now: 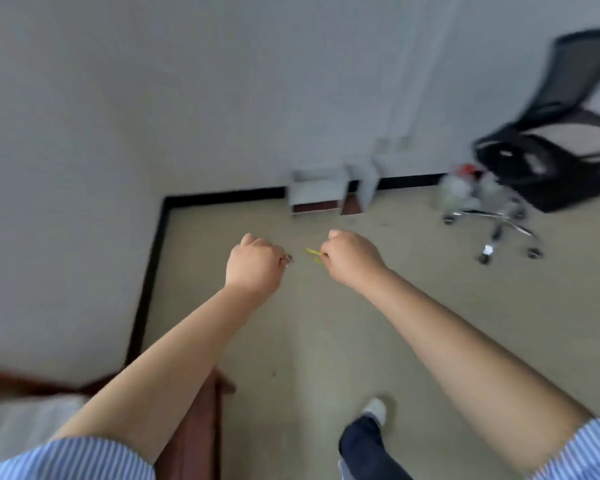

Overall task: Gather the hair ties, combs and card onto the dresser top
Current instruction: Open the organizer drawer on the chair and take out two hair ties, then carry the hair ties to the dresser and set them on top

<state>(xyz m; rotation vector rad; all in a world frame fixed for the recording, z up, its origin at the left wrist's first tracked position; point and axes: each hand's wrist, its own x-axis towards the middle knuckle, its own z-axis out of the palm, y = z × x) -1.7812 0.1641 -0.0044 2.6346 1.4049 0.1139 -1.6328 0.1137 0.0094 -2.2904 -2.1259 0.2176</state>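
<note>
Both hands are fisted in mid-air above the floor (pixel 291 341). Right hand (pixel 352 259) pinches a yellow-green tie (pixel 313 252); left hand (pixel 255 266) closes on a small, blurred item (pixel 287 259). No dresser is identifiable; mid-stride, loosely pinched pieces may slip to the floor.

— What sort of room is this looking like?
— A sparse bedroom or office: a black mesh office chair (pixel 548 133) is sitting far right, dark wooden furniture (pixel 198 424) is standing near left.

Blue-white striped short sleeves (pixel 84 459), navy trousers (pixel 364 452), pale shoe (pixel 374 408).
</note>
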